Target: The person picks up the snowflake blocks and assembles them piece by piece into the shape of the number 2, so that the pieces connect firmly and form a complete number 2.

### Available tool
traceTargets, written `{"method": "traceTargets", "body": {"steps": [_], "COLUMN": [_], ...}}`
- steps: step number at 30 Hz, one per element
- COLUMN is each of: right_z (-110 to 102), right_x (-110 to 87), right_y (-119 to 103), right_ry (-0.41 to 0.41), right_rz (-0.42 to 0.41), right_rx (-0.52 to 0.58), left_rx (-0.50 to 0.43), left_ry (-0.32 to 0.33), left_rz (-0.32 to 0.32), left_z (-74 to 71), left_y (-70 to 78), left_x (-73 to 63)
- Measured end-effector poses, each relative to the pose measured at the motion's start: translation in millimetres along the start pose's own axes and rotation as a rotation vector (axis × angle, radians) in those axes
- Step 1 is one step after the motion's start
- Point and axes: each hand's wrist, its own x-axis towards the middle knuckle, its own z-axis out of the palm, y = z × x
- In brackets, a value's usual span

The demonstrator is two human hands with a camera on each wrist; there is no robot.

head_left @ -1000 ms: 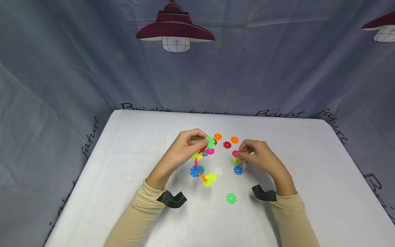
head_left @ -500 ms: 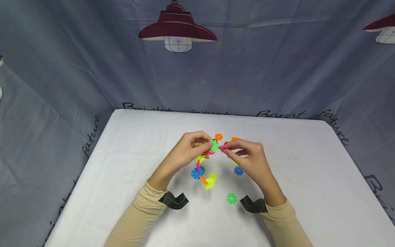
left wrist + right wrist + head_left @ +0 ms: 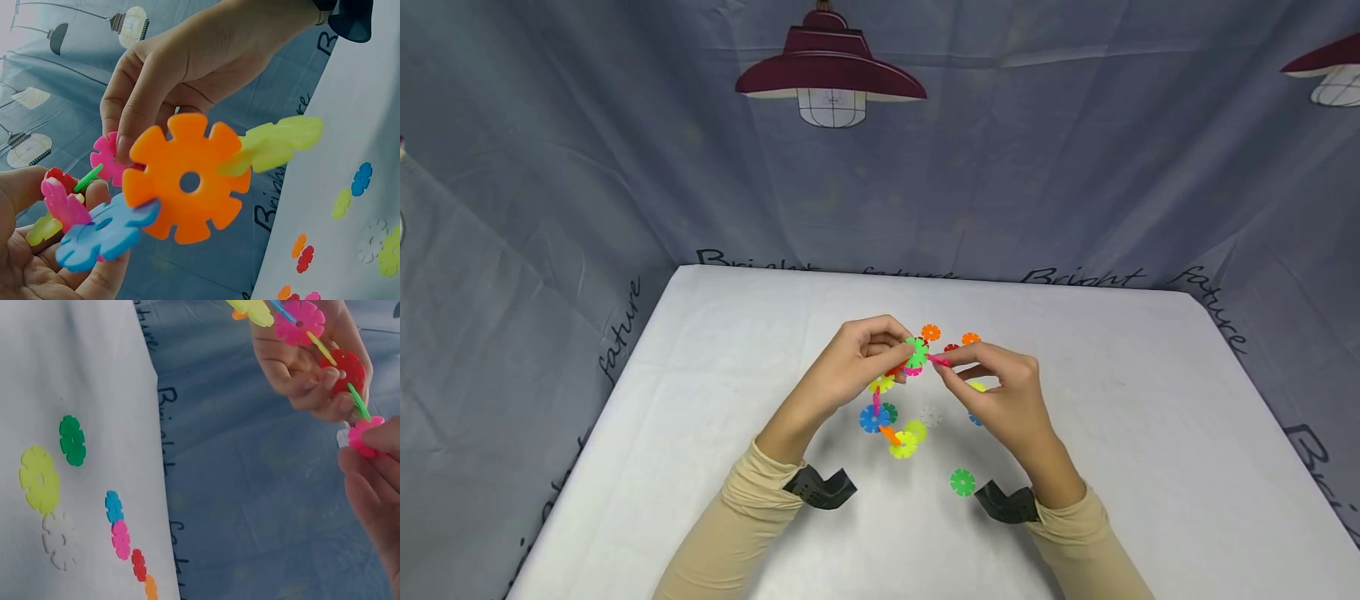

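Observation:
My left hand [image 3: 872,350] holds a chain of notched plastic snowflake discs joined edge to edge. Its fingers are at the red disc [image 3: 350,369] and the bright green disc [image 3: 916,352]. From there hang yellow, pink and blue discs [image 3: 874,419], then an orange disc [image 3: 219,212] and a yellow disc [image 3: 284,144] at the end. Between thumb and index finger, my right hand [image 3: 1000,383] pinches a pink disc [image 3: 362,434]. That disc meets the edge of the green one, seen edge-on in the right wrist view. Right fingertips cover part of it.
Loose discs lie on the white table [image 3: 760,350]: orange [image 3: 931,332] ones at the back, a green disc [image 3: 962,482] in front, a dark green disc [image 3: 72,440] and a translucent white disc [image 3: 60,540] near the middle. A grey printed curtain [image 3: 970,183] surrounds the table.
My right hand has picked up the pink disc from the right-hand group and moved it left to the green disc. The left hand has stayed nearly in place, the chain swaying slightly.

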Motion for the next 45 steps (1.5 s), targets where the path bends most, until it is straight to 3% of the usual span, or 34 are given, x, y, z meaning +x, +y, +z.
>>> {"method": "traceTargets", "body": {"steps": [14, 24, 29, 36, 45], "right_z": [3.2, 2.7, 0.7, 1.8, 3.7], "right_x": [-0.5, -0.2, 0.3, 2.0, 2.5], "right_y": [0.4, -0.4, -0.7, 0.0, -0.8], "right_ry": [0.011, 0.023, -0.018, -0.051, 0.016], "right_rz": [-0.038, -0.024, -0.014, -0.116, -0.193], "right_rx": [0.018, 0.009, 0.003, -0.018, -0.047], "left_rx": [-0.009, -0.017, 0.018, -0.006, -0.072], "left_ry": [0.038, 0.001, -0.004, -0.03, -0.044], "left_rz": [0.004, 0.0, -0.002, 0.007, 0.035], "left_z": [-0.1, -0.1, -1.4, -1.2, 2.8], "left_y": [0.3, 0.8, -0.6, -2.2, 0.3], "left_x": [-0.3, 0.0, -0.5, 0.1, 1.4]}}
